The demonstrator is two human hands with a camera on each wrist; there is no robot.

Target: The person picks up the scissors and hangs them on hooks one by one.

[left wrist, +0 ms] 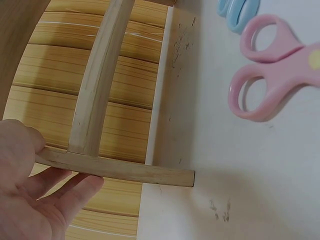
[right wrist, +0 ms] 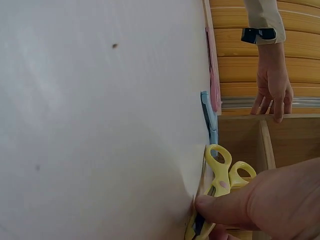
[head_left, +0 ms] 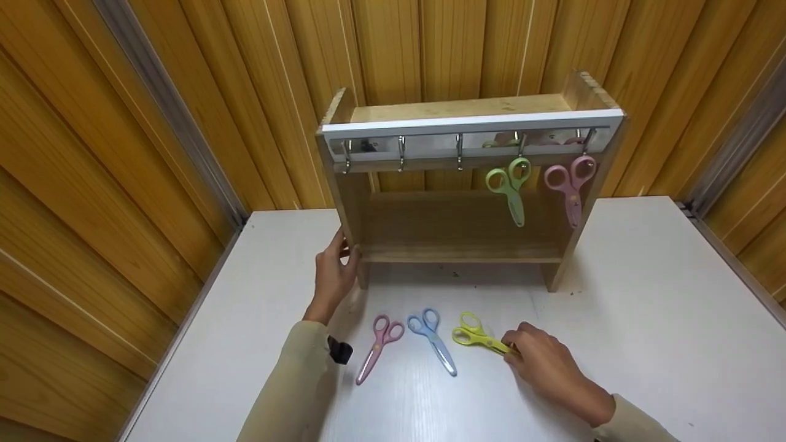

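My right hand [head_left: 543, 362] pinches the blade end of the yellow scissors [head_left: 471, 331], whose handles point left toward the blue scissors. In the right wrist view the thumb lies across the yellow scissors [right wrist: 220, 172]. My left hand [head_left: 334, 273] holds the left side panel of a wooden shelf [head_left: 460, 252]; the left wrist view has the fingers [left wrist: 80, 192] on the panel's outer face. Blue scissors [head_left: 433, 341] and pink scissors [head_left: 379, 350] lie on the table between the hands. Green scissors [head_left: 514, 196] and another pink pair [head_left: 572, 196] hang from hooks on the shelf's right half.
The shelf stands at the back of a white table [head_left: 663, 307]. Its metal rail [head_left: 430, 144] carries several hooks, and the left three hold nothing. Wood-patterned walls [head_left: 153, 153] enclose the table behind and at both sides.
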